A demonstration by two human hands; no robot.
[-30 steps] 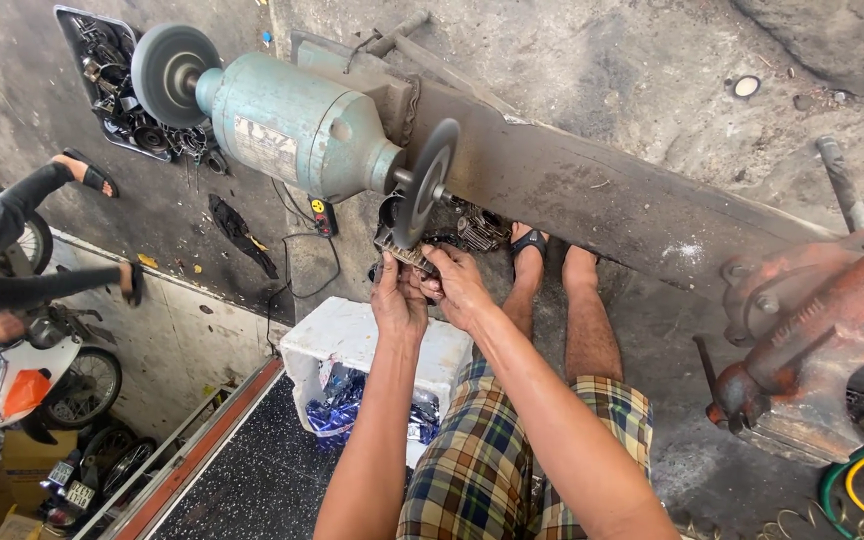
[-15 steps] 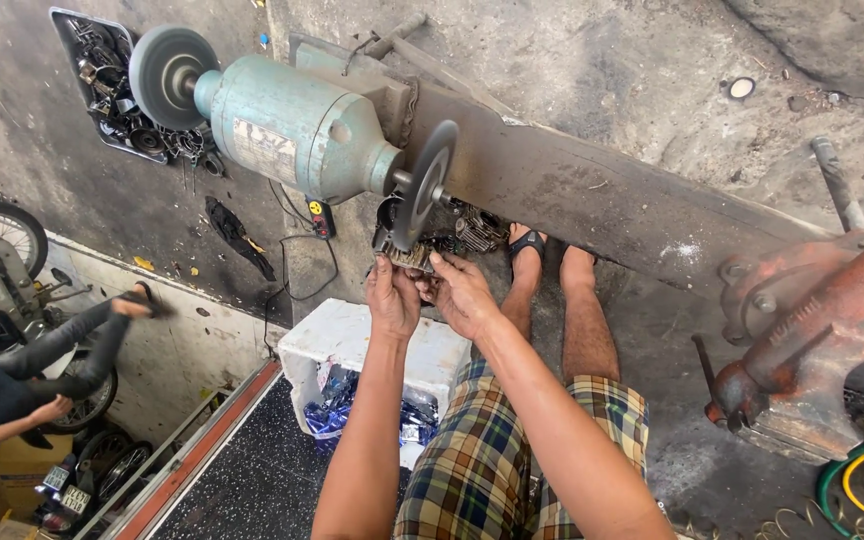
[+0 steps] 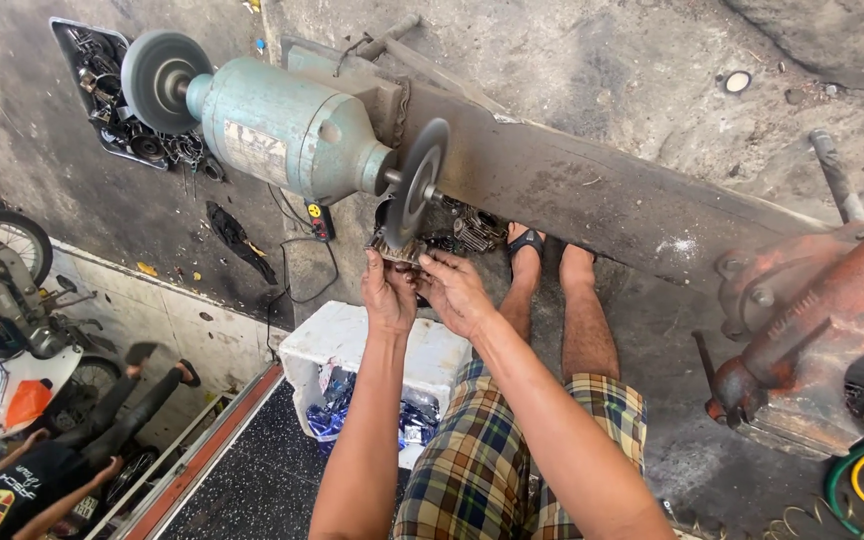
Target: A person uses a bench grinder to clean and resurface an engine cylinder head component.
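Observation:
A pale green bench grinder (image 3: 287, 135) sits on a long worn wooden plank (image 3: 592, 195). It has a grey wheel (image 3: 157, 80) on its left end and a thin dark disc (image 3: 415, 183) on its right end. Both my hands are raised to the lower edge of that disc. My left hand (image 3: 387, 293) and my right hand (image 3: 455, 292) together grip a small toothed metal part (image 3: 395, 250) pressed against the disc. My legs in checked shorts (image 3: 512, 450) and sandalled feet are below.
A white foam box (image 3: 372, 350) with blue wrappers stands under my arms. A rusty red vise (image 3: 812, 320) is at the right. A tray of metal parts (image 3: 117, 100) lies upper left. Motorbikes (image 3: 12, 300) and another person's legs (image 3: 132, 400) are at the left.
My hands stay at the disc with the part. The other person at the left has moved down and away past the motorbikes.

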